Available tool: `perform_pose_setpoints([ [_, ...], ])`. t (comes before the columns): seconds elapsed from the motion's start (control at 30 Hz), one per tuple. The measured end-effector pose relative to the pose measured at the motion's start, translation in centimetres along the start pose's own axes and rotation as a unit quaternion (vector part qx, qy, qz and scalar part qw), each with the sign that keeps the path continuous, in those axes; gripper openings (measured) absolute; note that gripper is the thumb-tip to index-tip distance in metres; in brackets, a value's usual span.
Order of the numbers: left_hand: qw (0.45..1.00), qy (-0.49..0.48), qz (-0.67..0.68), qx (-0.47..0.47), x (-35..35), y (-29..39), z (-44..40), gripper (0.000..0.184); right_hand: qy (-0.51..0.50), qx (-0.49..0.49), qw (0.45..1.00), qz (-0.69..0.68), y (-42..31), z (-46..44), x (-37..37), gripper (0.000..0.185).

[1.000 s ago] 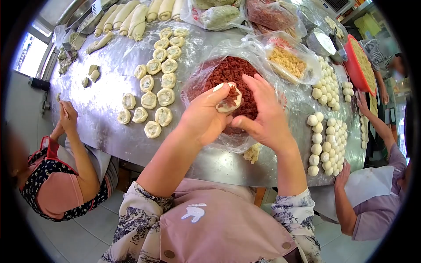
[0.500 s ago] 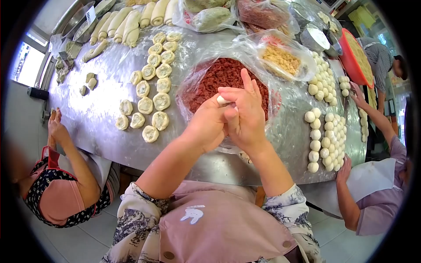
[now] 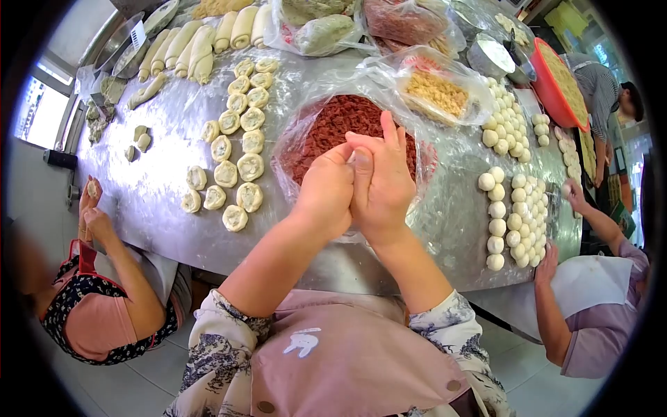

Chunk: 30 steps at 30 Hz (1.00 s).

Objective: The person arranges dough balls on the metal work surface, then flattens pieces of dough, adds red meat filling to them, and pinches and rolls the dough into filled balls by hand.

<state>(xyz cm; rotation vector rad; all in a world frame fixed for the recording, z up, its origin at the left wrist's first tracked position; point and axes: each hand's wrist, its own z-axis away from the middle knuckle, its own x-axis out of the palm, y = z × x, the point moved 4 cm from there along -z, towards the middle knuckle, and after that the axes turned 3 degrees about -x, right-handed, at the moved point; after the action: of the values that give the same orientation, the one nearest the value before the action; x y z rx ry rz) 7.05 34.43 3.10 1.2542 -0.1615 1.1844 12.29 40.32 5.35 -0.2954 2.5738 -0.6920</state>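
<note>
My left hand and my right hand are pressed together in front of the bag-lined heap of dark red filling. The fingers of my left hand are curled closed against the right palm. My right hand is cupped around them, its thumb up and a couple of fingers pointing away from me. The small white dough ball seen between my hands a moment ago is now hidden inside them. To the left, flattened round dough pieces with a pale greenish centre lie in uneven columns.
White dough balls stand in rows at right. A tub of yellow crumbly filling and bagged fillings lie farther back, near dough rolls. One co-worker's hands hold dough at left; another co-worker's hand is at right.
My hands have closed further together, covering the white dough ball. The right co-worker's far hand has drawn back toward the near side. The left co-worker's hands have shifted.
</note>
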Motion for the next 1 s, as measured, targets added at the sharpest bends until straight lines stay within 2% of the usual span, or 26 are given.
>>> perform_pose_setpoints([
  [0.07, 0.999, 0.032, -0.016, -0.005, 0.3, 0.2, -0.3, 0.029, 0.008, 0.010, 1.000, -0.024, 0.4, -0.4, 0.0, 0.014],
  [0.13, 0.999, -0.023, 0.033, 0.024, 1.1, 0.4, -0.2, 0.033, 0.005, 0.056, 0.996, -0.070, 1.2, -0.6, -0.3, 0.014],
  [0.17, 0.996, -0.050, 0.059, 0.040, 1.5, 0.5, -0.1, 0.035, 0.003, 0.097, 0.993, -0.071, 1.4, -1.0, -0.8, 0.022],
  [0.2, 0.993, -0.054, 0.085, 0.054, 1.8, 0.7, 0.1, 0.037, 0.036, 0.184, 0.968, -0.164, 1.9, -1.4, -1.1, 0.025],
  [0.27, 0.985, -0.063, 0.137, 0.083, 2.2, 0.8, 0.6, 0.040, 0.101, 0.344, 0.869, -0.341, 2.6, -1.5, -1.2, 0.030],
  [0.3, 0.988, -0.061, 0.045, 0.137, 2.2, 0.3, 0.9, 0.038, 0.075, 0.353, 0.871, -0.334, 2.4, -1.6, -1.3, 0.040],
  [0.4, 0.966, -0.067, -0.117, 0.220, 0.9, 0.1, 0.8, 0.036, 0.032, 0.330, 0.866, -0.373, 1.4, -1.2, -0.9, 0.056],
  [0.43, 0.950, -0.019, -0.193, 0.245, 0.2, 0.3, 0.7, 0.032, 0.012, 0.344, 0.835, -0.430, 1.0, -0.8, -0.4, 0.069],
  [0.53, 0.838, 0.033, -0.368, 0.401, 0.6, 1.5, 1.8, 0.033, -0.035, 0.355, 0.813, -0.460, -0.2, 0.0, -0.1, 0.075],
  [0.57, 0.790, 0.026, -0.420, 0.445, 0.6, 1.8, 1.8, 0.039, 0.004, 0.340, 0.833, -0.437, -0.1, -0.1, 0.1, 0.072],
  [0.63, 0.761, 0.013, -0.432, 0.483, 0.5, 1.7, 1.5, 0.050, -0.076, 0.342, 0.860, -0.370, -0.6, -1.1, -0.7, 0.062],
  [0.67, 0.789, -0.001, -0.411, 0.457, 0.5, 1.5, 1.4, 0.061, -0.115, 0.344, 0.870, -0.333, -0.8, -1.3, -1.0, 0.058],
  [0.7, 0.815, -0.014, -0.389, 0.429, 0.5, 1.4, 1.4, 0.073, -0.077, 0.369, 0.844, -0.382, -0.1, -0.6, 0.0, 0.044],
  [0.73, 0.840, -0.025, -0.365, 0.401, 0.5, 1.2, 1.3, 0.086, -0.068, 0.367, 0.856, -0.358, 0.4, -0.3, -0.3, 0.042],
  [0.77, 0.884, -0.019, -0.282, 0.372, 0.7, 0.8, 1.1, 0.093, -0.061, 0.365, 0.867, -0.335, 0.8, -0.4, -0.6, 0.041],
  [0.83, 0.918, -0.005, -0.221, 0.328, 1.3, 1.5, 1.9, 0.108, -0.034, 0.357, 0.868, -0.342, 1.2, -0.7, -1.2, 0.035],
  [0.93, 0.961, -0.033, -0.162, 0.220, 0.5, 1.8, 0.7, 0.106, -0.019, 0.251, 0.957, -0.141, 1.2, -1.5, -2.1, 0.035],
  [0.97, 0.972, -0.096, -0.125, 0.175, 0.2, 0.8, -0.1, 0.101, -0.095, 0.218, 0.964, -0.120, 0.0, -1.5, -2.3, 0.041],
  [1.0, 0.969, -0.016, -0.149, 0.196, 1.0, 0.5, 0.0, 0.097, -0.106, 0.089, 0.975, -0.176, -0.4, -1.0, -1.2, 0.041],
])
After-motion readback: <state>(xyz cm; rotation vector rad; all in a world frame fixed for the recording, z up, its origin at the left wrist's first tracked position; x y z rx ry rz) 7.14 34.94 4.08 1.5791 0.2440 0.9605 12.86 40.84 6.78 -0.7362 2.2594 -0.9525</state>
